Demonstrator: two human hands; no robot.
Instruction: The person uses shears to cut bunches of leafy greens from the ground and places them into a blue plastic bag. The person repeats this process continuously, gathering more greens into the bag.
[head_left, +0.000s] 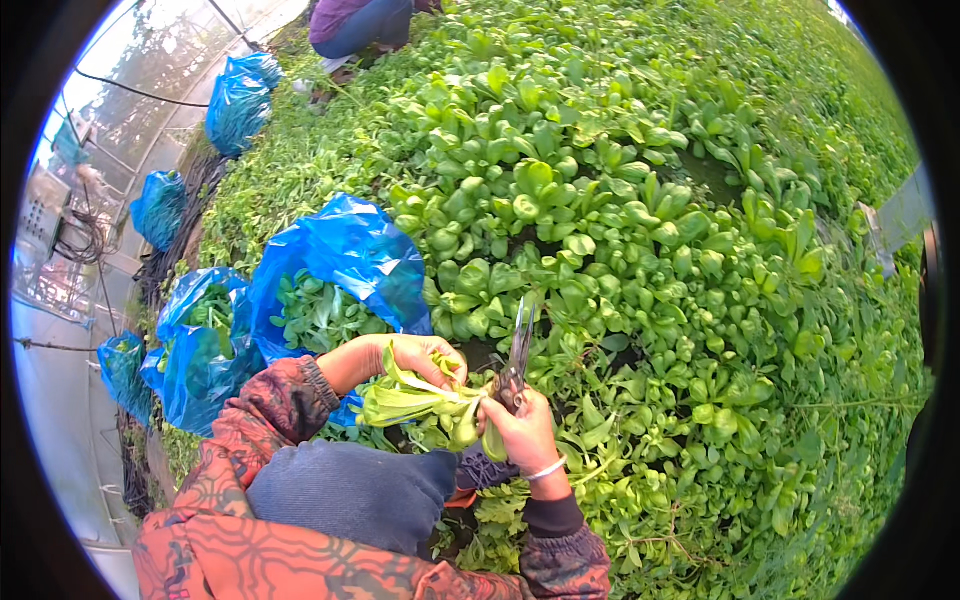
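Observation:
A cut leafy green plant (409, 403), like a young bok choy, lies across both hands above my knee, its stem end to the right. My left hand (424, 358) pinches some of its leaves between thumb and fingers. In my right hand (525, 431) are scissors (517, 352), blades pointing away from me and slightly apart; its thumb and fingers also touch the plant's base. Just beyond my left wrist stands a large blue plastic bag (345, 247), its mouth spread, with picked greens (326, 311) inside.
Dense leafy greens (637, 247) cover the ground ahead and right. More blue bags (199, 367) line the left side, beside a translucent greenhouse wall (67, 420). Another person (367, 26) crouches at the top. A grey post (904, 210) shows at far right.

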